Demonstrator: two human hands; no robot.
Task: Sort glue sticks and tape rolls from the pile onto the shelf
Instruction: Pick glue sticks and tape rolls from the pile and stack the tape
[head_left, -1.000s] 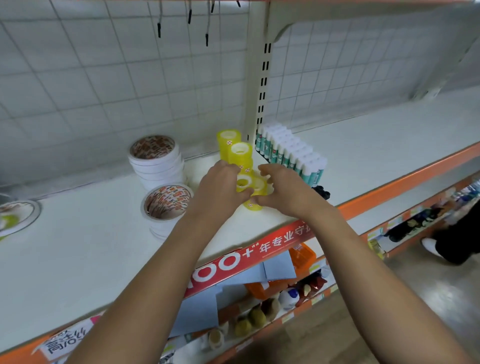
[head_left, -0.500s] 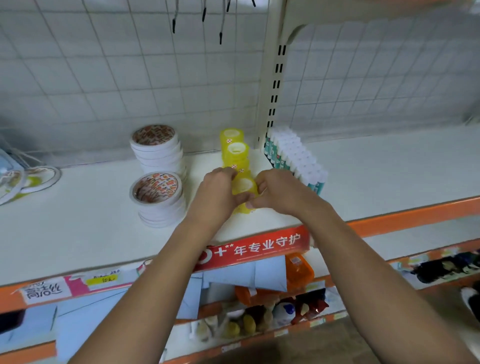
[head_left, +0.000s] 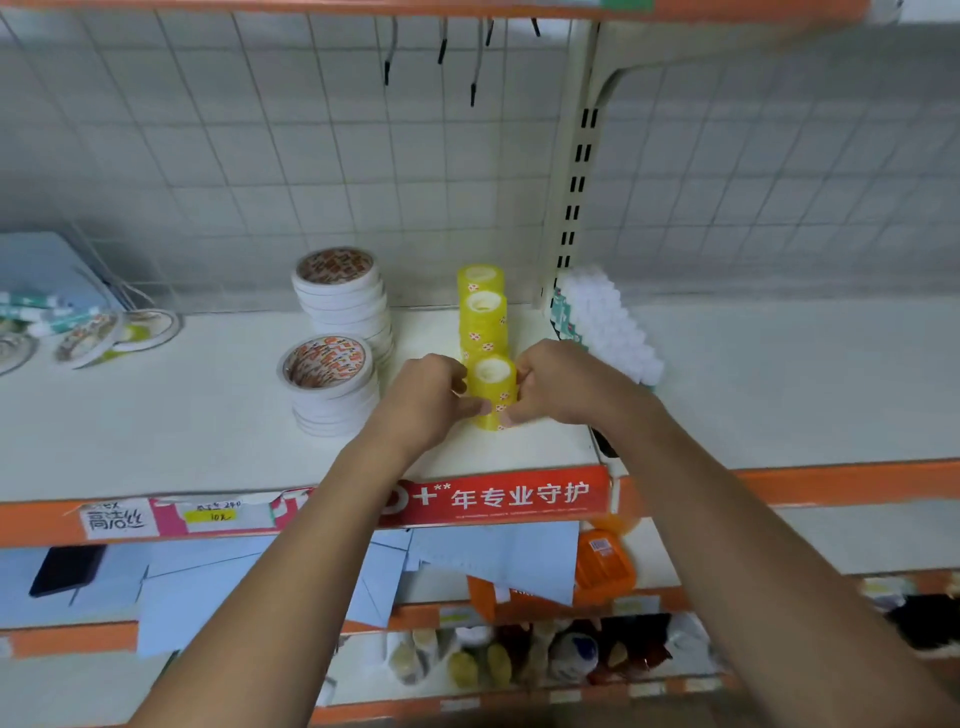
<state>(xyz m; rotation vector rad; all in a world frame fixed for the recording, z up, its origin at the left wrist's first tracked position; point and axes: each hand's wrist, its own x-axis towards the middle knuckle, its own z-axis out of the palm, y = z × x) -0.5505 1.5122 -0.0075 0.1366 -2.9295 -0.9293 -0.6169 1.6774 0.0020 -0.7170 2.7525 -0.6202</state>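
A short stack of yellow tape rolls (head_left: 492, 391) stands near the front of the white shelf (head_left: 156, 426). My left hand (head_left: 426, 397) grips its left side and my right hand (head_left: 558, 384) its right side. Behind it stand two taller yellow tape stacks (head_left: 483, 317). Two stacks of white tape rolls (head_left: 332, 384) sit to the left. Rows of white-capped glue sticks (head_left: 602, 322) stand upright to the right. A loose pile of tape rolls and glue sticks (head_left: 78, 332) lies at the far left.
A cream upright post (head_left: 576, 171) and wire grid form the back wall. An orange edge strip with a red label (head_left: 509, 499) runs along the shelf front. Lower shelves hold blue papers, an orange item and bottles. A dark phone (head_left: 65, 569) lies at lower left.
Both hands brought loose yellow rolls together into one upright stack and now hold its sides. The camera view turned left and straightened, revealing the pile at far left.
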